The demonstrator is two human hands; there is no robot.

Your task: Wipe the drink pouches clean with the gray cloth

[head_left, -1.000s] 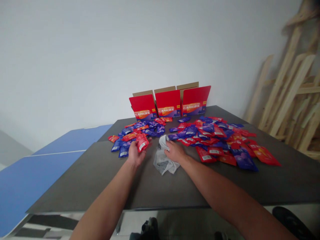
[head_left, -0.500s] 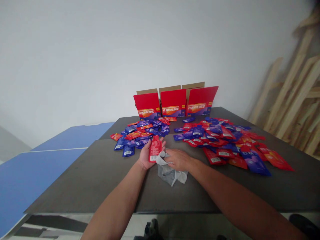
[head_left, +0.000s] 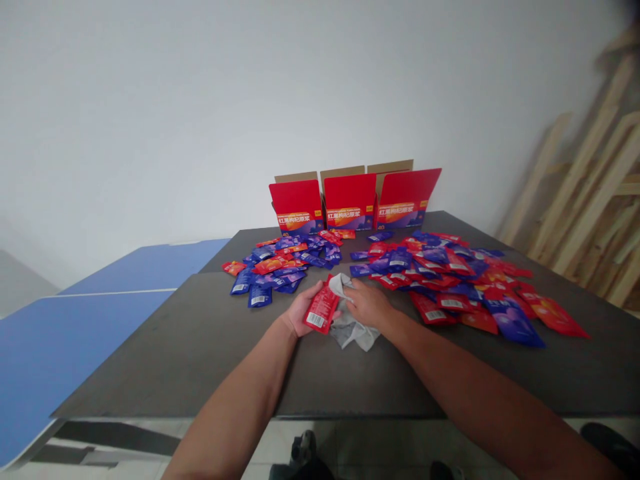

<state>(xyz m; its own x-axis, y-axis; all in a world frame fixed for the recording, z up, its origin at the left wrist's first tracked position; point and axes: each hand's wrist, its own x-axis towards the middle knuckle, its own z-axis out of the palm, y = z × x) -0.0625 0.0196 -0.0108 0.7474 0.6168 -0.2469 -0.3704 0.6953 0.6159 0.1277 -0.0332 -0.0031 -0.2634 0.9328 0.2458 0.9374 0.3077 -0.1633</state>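
Observation:
My left hand (head_left: 299,311) holds a red pouch (head_left: 321,307) tilted, its barcode end toward me. In my right hand (head_left: 369,303) is a crumpled grey cloth (head_left: 353,331), pressed against the top end of the pouch and covering it. Part of the cloth hangs below my right fingers. Beyond my left hand lies a pile of red and blue pouches (head_left: 280,264). A larger pile of similar pouches (head_left: 440,270) spreads out to the right of my right hand.
Three open red cartons (head_left: 350,200) stand in a row at the back of the dark table (head_left: 200,360), near the wall. To the left is a blue table (head_left: 125,320) with a white line. Wooden frames (head_left: 585,180) lean at the right.
The red pouch has gone from upright to tilted. My right hand has moved the cloth up from the pouch's lower right side to its top end.

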